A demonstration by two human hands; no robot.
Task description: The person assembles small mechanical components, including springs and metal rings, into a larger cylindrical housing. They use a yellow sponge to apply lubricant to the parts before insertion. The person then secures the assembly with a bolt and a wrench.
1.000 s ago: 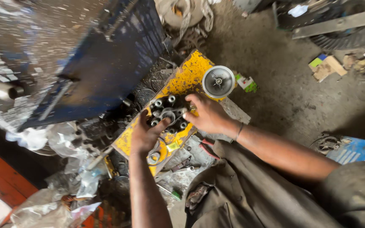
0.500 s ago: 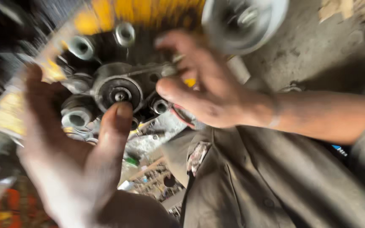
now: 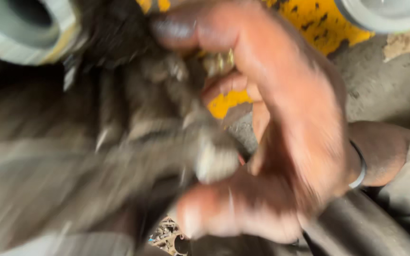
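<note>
- Greasy metal part, blurred, fills the left and centre, touching my right hand.
- My fingers curl around it, thumb underneath.
- I'd grip firmly: grease slips.
- Left hand: can't tell.

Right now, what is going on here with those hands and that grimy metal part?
A person's right hand, wearing a wrist band, is curled around a greasy, dark metal assembly, with thumb and fingers on either side of it. The picture is heavily blurred, so the exact grip is unclear. A yellow sheet lies behind, with pale round parts at the top corners. The left hand cannot be made out.
</note>
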